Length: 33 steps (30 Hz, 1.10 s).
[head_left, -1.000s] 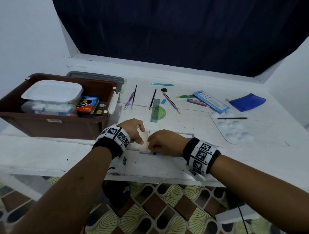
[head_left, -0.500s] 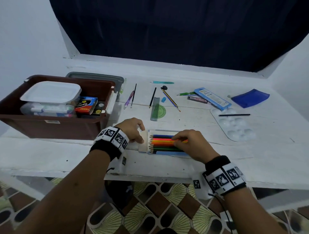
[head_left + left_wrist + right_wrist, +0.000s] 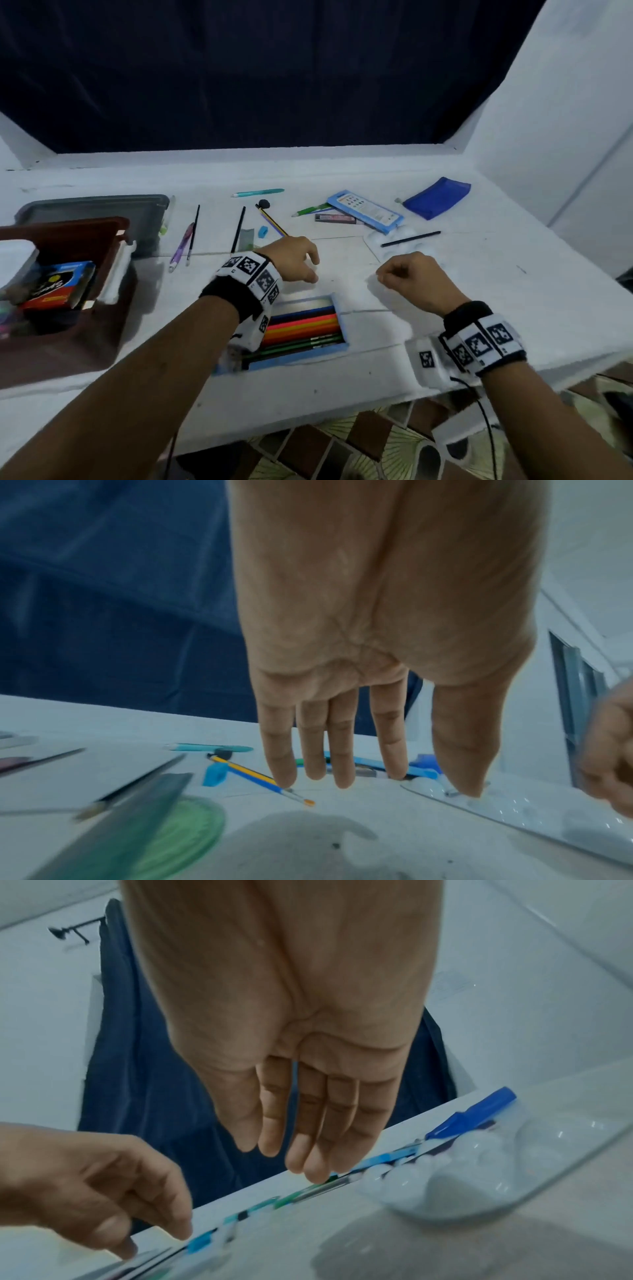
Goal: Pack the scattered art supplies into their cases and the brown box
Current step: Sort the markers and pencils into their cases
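Both hands hang over the white table [image 3: 445, 359] holding nothing: the left hand [image 3: 291, 258] has loose, nearly straight fingers [image 3: 310, 739] above the striped pencil [image 3: 251, 773], the right hand [image 3: 412, 279] relaxed at its 3 o'clock. The open pencil case [image 3: 308, 330] lies at 6 o'clock of the left hand, the brown box [image 3: 65, 308] at 9 o'clock.

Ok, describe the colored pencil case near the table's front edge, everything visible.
The colored pencil case is a flat, light blue tray, seemingly cardboard, lying open on the white table near its front edge. Pencils lie side by side in it: blue, black, orange, red-orange, brown, green. The left forearm and wrist band cross above its left end, hiding that part. Neither the left hand nor the right hand touches it.
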Motion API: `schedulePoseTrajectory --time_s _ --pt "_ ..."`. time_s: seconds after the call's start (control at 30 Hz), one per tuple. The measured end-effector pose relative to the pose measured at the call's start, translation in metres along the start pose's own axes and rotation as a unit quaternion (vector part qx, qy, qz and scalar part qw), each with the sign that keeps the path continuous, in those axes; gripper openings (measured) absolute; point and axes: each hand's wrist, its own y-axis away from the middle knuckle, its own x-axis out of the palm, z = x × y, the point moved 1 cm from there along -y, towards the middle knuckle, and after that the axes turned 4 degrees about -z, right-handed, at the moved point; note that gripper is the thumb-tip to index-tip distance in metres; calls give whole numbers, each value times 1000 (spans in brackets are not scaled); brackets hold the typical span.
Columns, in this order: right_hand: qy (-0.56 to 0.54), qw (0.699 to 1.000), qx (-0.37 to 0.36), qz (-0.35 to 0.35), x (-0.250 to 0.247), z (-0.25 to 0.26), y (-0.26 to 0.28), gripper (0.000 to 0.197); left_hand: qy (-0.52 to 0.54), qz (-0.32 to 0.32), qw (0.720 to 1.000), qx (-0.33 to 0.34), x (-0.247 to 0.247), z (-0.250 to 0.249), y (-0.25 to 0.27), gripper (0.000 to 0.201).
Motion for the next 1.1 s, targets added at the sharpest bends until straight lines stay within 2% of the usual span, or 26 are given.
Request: schedulePoseTrajectory --time_s 0.1,0.2,0.27,0.3,0.43,0.47,0.53,0.63,0.73,0.8,0.93,1.03,1.1 --pt "68 997 40 3 -28 -30 -35 10 -38 15 999 18 5 -27 -43 48" --pt "135 987 86 1 -52 -62 -71 16 -76 19 997 3 9 -47 -83 61" --pt "183 978 100 7 -65 -81 -91 20 -107 19 994 -14 13 -55 -108 48" --pt "206 974 97 10 -70 -90 -100 24 -127 20 991 -21 15 -56 -121 45" --pt "260 963 51 53 -81 -111 -130 32 -158 26 986 -49 18 -58 -145 61" --pt "267 960 35 77 -81 -114 -135 31 -155 24 986 -51 16 -60 -145 68" --pt "281 952 6 121 -80 -118 -143 25 -157 34 985 -55 14 -62 -148 71" --pt "289 947 -24 138 -77 -128 -150 12 -156 36 986 -54 17 -63 -154 72" --pt "273 950 -50 140 -81 -134 -151 7 -143 24 988 -51 23 -58 -159 81" --pt "242 959 -68 131 -84 -132 -150 8 -137 24 989 -54 22 -56 -162 80" --pt "69 991 -74 89 -80 -110 -139 31 -126 33 989 -74 19 -55 -160 77" --pt "-31 996 -82 29 -77 -88 -135 22 -112 17 991 -72 26 -52 -159 76" --pt "-107 990 -96 14 -73 -73 -132 24 -107 8 992 -68 28 -49 -156 76"
